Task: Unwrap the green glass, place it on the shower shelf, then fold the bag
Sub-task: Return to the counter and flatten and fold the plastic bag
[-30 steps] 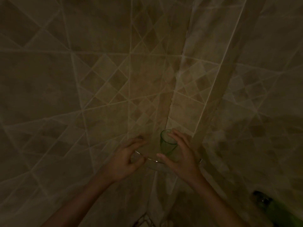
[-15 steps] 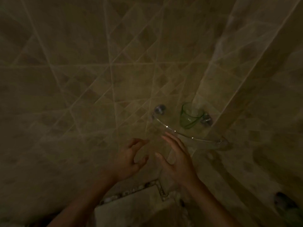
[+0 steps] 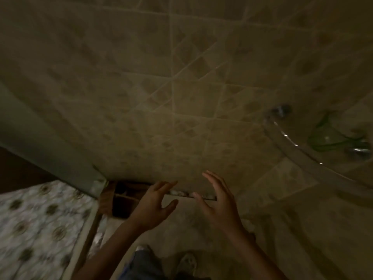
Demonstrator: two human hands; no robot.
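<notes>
- The glass (image 3: 331, 138) is seen at the far right, blurred and green, standing on the shelf (image 3: 290, 150).
- The shelf is a clear curved one, fixed into the corner of the tiled wall (image 3: 181, 87); its front rim is caught by small glints of light.
- Two round metal mounts are made out at the shelf, one (image 3: 281, 110) at its upper left end and one (image 3: 360, 150) just beside the glass.
- Both hands are held well apart from the glass, lower and to the left of it.
- The right hand (image 3: 220, 207) is shown open, its fingers spread and slightly curled, with nothing in it.
- The left hand (image 3: 155, 205) is likewise open and empty, thumb set apart from the fingers.
- The two palms are turned toward each other, with a gap left between them.
- A strip of pebble trim (image 3: 181, 193) is seen behind the hands, at the foot of the wall.
- A patterned floor (image 3: 40, 229) is seen at the lower left.
- A shoe (image 3: 187, 263) and a dark trouser leg (image 3: 141, 265) are seen at the bottom edge.
- The picture is dim and smeared by motion, so finer detail cannot be told.
</notes>
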